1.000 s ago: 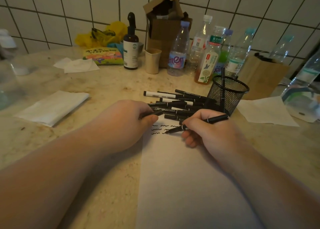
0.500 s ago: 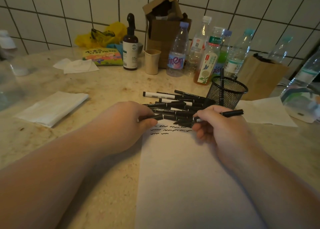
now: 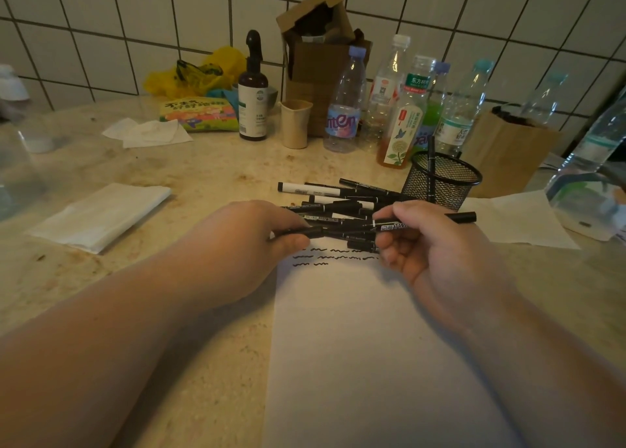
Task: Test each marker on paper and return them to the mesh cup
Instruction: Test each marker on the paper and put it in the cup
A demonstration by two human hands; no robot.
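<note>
A white sheet of paper [image 3: 366, 346] lies on the counter with a few rows of black squiggles [image 3: 325, 256] near its top edge. Several black markers [image 3: 335, 202] lie in a loose pile just beyond the paper. My right hand [image 3: 437, 247] grips one black marker [image 3: 462, 217] held level above the squiggles. My left hand [image 3: 244, 247] pinches a small black cap [image 3: 305, 232] at the paper's top left corner, its open end facing the marker's tip. A black mesh cup [image 3: 443, 180] stands behind the pile with one marker upright inside.
Plastic bottles [image 3: 399, 108], a brown spray bottle [image 3: 253, 98], a beige cup [image 3: 295, 122] and cardboard boxes [image 3: 318, 47] line the tiled wall. Folded tissues [image 3: 101, 215] lie left; another tissue [image 3: 518, 219] and a large water bottle [image 3: 592, 163] sit right.
My right hand stopped drawing, lifted the marker off the paper and turned it level, bringing its tip toward the cap held in my left hand.
</note>
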